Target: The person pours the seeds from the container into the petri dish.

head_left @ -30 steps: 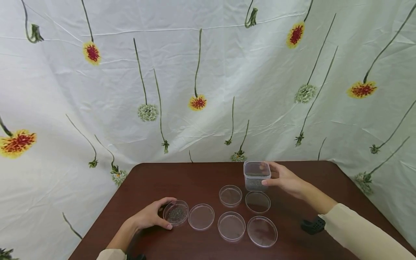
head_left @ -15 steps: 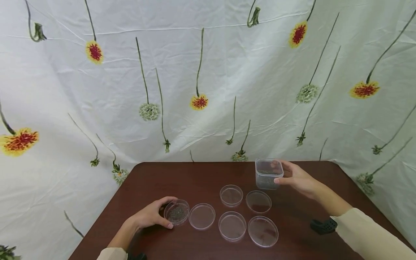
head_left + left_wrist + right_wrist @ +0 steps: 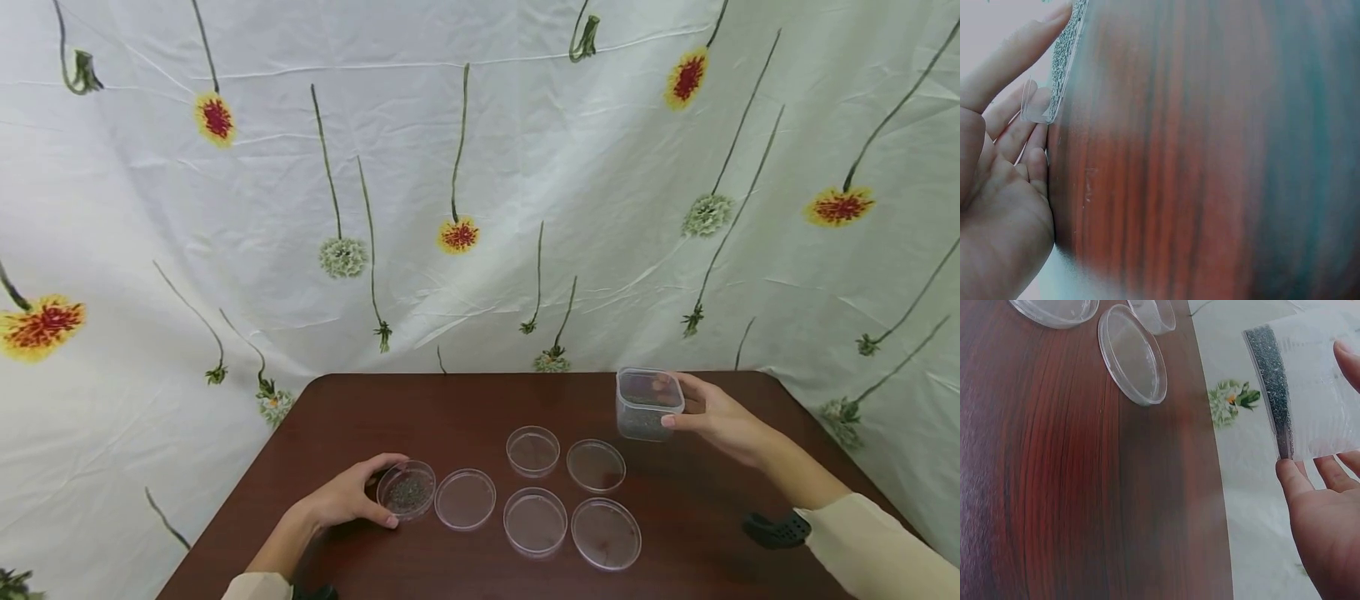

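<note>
My left hand (image 3: 348, 498) grips a clear petri dish (image 3: 407, 491) at the left of the table, thumb at its near side and fingers round its far side. Small dark granules cover the dish's bottom; in the left wrist view they show through the wall of the dish (image 3: 1067, 62). At the back right, my right hand (image 3: 720, 423) holds a clear, squarish plastic tub (image 3: 648, 406) by its side, between thumb and fingers. A dark layer of similar granules (image 3: 1272, 387) lies in the tub's lower part in the right wrist view.
Several clear petri dish pieces stand between the hands: one beside the left dish (image 3: 465, 500), two behind (image 3: 532, 452) and two in front (image 3: 535, 525). The dark red-brown table (image 3: 420, 417) ends at a flower-printed white cloth (image 3: 405, 275).
My right hand has carried the tub to the right, away from behind the dishes. The left hand and its petri dish have stayed in place.
</note>
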### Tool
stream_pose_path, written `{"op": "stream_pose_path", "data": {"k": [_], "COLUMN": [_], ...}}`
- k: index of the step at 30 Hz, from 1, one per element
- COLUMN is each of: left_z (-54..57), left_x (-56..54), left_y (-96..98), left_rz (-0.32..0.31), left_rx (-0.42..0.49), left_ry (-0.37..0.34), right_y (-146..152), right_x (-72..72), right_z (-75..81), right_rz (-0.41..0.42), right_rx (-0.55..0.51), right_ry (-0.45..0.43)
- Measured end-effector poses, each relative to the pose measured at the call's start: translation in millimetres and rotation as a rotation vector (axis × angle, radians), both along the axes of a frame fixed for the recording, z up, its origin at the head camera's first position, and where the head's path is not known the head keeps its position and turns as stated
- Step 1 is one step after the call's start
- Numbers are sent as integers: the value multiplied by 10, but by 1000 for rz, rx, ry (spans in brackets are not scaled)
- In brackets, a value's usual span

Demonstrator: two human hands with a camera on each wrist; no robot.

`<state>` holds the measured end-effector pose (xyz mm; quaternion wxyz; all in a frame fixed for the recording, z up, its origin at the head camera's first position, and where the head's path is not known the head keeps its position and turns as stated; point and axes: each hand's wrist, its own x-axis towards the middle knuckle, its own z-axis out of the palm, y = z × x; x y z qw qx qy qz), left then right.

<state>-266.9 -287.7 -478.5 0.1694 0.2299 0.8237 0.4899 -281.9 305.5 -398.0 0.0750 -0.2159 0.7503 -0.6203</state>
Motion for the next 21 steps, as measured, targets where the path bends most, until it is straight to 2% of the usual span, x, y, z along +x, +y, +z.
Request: {"op": "stream_pose_path", "data": {"k": [3,12,21], "left_z": [8,-2,11], "left_x": [0,9,12], "left_y": [3,10,12], "left_rz": [2,9,8], "left_rx": [-7,0,5], "left_ry": [-1,-9,-9], "right_y": [83,351,625], "right_x": [23,72,144], "right_z": [-11,-100,-253], "right_rz": [-2,68,177], "right_rx": [2,-20,-62], "right_ry": [6,40,-9]}}
